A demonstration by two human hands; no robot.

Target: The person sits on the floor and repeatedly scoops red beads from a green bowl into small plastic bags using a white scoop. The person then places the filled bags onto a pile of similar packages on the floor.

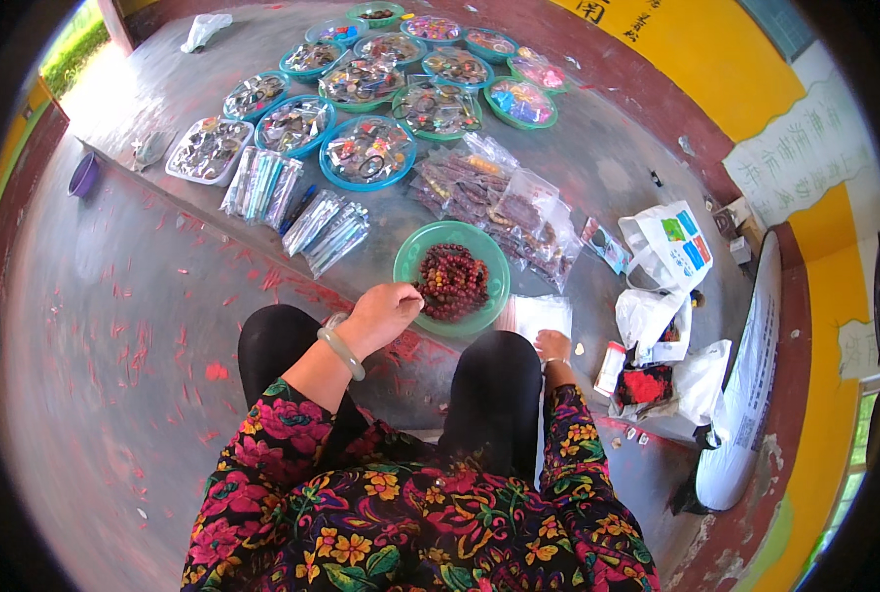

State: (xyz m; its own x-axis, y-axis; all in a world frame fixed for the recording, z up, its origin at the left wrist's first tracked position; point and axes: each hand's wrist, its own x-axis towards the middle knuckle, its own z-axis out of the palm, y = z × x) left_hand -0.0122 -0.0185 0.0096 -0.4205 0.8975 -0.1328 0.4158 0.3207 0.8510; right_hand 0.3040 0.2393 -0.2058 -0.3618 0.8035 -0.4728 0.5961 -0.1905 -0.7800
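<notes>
A green plastic bowl [500, 286] in front of my knees holds a heap of dark red bead bracelets [452, 281]. My left hand [385, 314], with a pale bangle on its wrist, is at the bowl's left rim beside the beads. Its fingers are closed in a pinch; whatever lies between them is hidden. Right of the bowl lies a flat white stack [542, 314] that looks like thin plastic bags. The curled fingers of my right hand [552, 345] grip its lower right edge.
Several basins [369, 153] of small bagged goods stand ahead, beyond bundles of packaged sticks [327, 232]. Clear bags of dark beads [504, 207] lie past the bowl. At right are a white carrier bag [669, 247], a red-filled bag [647, 386] and a long white sack [746, 395].
</notes>
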